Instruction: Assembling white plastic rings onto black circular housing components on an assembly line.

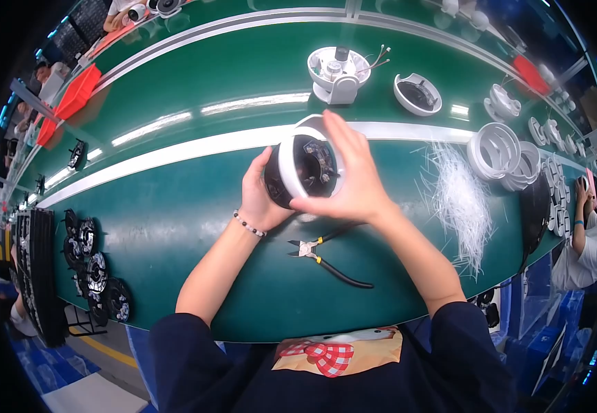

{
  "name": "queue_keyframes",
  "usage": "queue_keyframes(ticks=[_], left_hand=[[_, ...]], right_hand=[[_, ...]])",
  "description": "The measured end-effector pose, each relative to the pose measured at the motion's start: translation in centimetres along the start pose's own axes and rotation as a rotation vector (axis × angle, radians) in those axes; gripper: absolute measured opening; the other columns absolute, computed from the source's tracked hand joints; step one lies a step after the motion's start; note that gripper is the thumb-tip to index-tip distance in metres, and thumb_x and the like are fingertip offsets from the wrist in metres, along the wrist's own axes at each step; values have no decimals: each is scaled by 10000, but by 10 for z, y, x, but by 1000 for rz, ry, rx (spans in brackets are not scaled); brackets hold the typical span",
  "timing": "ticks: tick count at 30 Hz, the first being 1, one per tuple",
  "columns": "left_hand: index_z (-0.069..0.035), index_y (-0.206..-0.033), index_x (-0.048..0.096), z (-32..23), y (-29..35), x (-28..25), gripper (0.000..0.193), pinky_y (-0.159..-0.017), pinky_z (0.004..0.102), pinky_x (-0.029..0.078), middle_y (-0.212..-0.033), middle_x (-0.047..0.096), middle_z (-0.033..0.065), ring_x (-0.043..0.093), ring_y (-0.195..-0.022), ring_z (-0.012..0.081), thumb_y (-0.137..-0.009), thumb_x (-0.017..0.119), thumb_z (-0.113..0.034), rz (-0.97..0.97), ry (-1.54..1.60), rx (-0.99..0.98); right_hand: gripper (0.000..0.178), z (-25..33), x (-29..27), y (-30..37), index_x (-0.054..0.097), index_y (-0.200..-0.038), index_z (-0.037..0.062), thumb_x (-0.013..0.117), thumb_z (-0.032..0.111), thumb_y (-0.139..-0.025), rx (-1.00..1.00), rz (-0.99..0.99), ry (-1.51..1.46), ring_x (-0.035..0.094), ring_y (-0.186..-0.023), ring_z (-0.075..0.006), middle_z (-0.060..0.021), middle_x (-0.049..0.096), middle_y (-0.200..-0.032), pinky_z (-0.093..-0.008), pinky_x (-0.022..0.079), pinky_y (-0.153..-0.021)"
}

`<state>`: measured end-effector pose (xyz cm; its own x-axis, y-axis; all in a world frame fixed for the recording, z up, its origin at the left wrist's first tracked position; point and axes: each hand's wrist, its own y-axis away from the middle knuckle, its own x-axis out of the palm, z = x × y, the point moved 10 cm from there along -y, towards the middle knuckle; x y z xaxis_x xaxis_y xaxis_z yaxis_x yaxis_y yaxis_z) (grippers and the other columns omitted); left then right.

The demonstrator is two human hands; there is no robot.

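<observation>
Above the green table, my two hands hold a round camera housing. My left hand (263,203) cups the black round part (275,184) from the left, its fingers mostly hidden behind it. Thumb and fingers of my right hand (362,179) grip the white shell (287,168) at its rim. Inside the shell's opening, dark inner parts and a small circuit board (322,155) show. Below the hands lie diagonal cutters (307,248) with black and yellow handles, their jaws pointing left; my right forearm passes near one handle.
White trimmed strips (458,206) are heaped on the right, beside stacked white rings (495,151). Beyond the white rail stand a white camera body (340,69) with wires and a white shell (417,94). Black round parts (97,272) lie left, near black trays (35,275). Other people sit along the line.
</observation>
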<state>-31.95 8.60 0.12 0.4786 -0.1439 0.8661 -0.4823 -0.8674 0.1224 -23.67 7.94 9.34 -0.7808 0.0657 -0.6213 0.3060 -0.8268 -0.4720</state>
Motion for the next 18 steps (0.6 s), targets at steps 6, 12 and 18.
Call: queue_keyframes(ticks=[6, 12, 18], left_hand=[[-37, -1200, 418, 4, 1, -11, 558, -928, 432, 367, -1163, 490, 142, 474, -1077, 281, -827, 299, -434, -127, -68, 52], [-39, -1203, 410, 5, 4, 6, 600, -861, 439, 422, -1153, 490, 131, 485, -1055, 275, -809, 298, -478, -73, -99, 77], [-43, -1196, 417, 8, 1, 12, 605, -852, 416, 433, -1140, 494, 124, 497, -1030, 263, -806, 292, -489, -49, -61, 59]], right_hand=[[1053, -2, 7, 10, 275, -1288, -50, 796, 372, -475, 64, -60, -34, 309, -1194, -355, -232, 315, -1300, -421, 263, -992], [1061, -3, 1, 11, 276, -1290, -46, 798, 378, -468, 55, -22, -83, 328, -1176, -349, -221, 335, -1283, -421, 280, -974], [1080, 6, -5, 14, 269, -1288, -50, 802, 385, -455, 32, -60, -50, 323, -1169, -356, -227, 320, -1287, -428, 283, -968]])
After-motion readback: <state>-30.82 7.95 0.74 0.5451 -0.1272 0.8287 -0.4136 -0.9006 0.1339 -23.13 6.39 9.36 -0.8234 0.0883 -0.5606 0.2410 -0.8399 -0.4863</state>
